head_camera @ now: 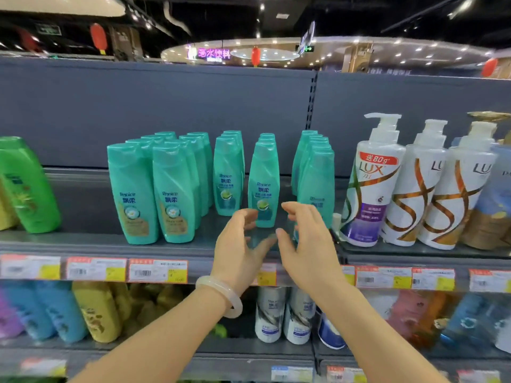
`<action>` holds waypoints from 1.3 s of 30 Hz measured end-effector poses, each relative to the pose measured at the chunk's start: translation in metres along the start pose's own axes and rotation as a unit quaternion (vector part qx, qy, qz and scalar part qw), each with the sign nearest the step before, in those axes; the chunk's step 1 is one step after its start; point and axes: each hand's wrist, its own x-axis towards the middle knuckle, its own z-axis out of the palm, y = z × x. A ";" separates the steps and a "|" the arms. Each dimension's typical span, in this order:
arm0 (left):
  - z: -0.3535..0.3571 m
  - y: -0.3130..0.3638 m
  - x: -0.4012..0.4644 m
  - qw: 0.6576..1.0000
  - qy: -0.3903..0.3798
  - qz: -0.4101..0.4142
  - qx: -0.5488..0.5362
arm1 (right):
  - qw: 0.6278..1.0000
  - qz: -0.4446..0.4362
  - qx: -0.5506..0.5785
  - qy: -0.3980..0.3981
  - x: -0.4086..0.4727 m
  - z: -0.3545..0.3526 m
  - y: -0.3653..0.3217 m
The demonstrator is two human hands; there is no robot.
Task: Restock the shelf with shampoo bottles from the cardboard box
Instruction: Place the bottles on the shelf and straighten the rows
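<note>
Top shelf (83, 244), grey, with teal shampoo bottles (264, 183) standing upright in rows running front to back. Left block: two rows side by side, large bottles, four or five deep; the rear ones are masked by those in front, so an exact count cannot be given. Next, three single-file rows of smaller teal bottles: three visible in the first, three in the middle, four or five in the right one.

Left hand (240, 252), with a pale bangle (221, 297) at the wrist, and right hand (307, 244) are both raised in front of the middle row. Fingers of each are spread and loosely curved, grip wide, holding nothing; the fingertips sit just beside the front middle bottle without clearly touching it. The right hand covers the foot of the right row's front bottle.

To the right: three white pump bottles (370, 183), upright, with a fourth item cut off at the frame edge. To the left: one green bottle (25, 186), tilted, partly cut off.

Price tags (157, 270) line the shelf edge; print unreadable. Lower shelf goods are blurred. No cardboard box in view.
</note>
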 end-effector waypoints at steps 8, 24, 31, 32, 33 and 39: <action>-0.077 -0.035 -0.038 0.992 0.050 0.018 0.118 | 0.993 0.043 0.020 -0.105 -0.019 0.058 -0.031; -0.434 -0.145 -0.287 0.879 0.059 -0.298 0.367 | 0.890 -0.130 -0.021 -0.436 -0.192 0.280 -0.337; -0.597 -0.160 -0.427 0.791 0.121 -0.424 0.424 | 0.813 -0.184 -0.003 -0.553 -0.296 0.374 -0.484; -0.616 -0.162 -0.442 0.784 0.138 -0.436 0.420 | 0.803 -0.193 -0.002 -0.563 -0.306 0.386 -0.503; -0.634 -0.164 -0.455 0.777 0.156 -0.448 0.413 | 0.796 -0.205 -0.001 -0.570 -0.314 0.399 -0.521; -0.721 -0.201 -0.507 0.740 0.201 -0.513 0.386 | 0.755 -0.264 -0.007 -0.601 -0.349 0.487 -0.607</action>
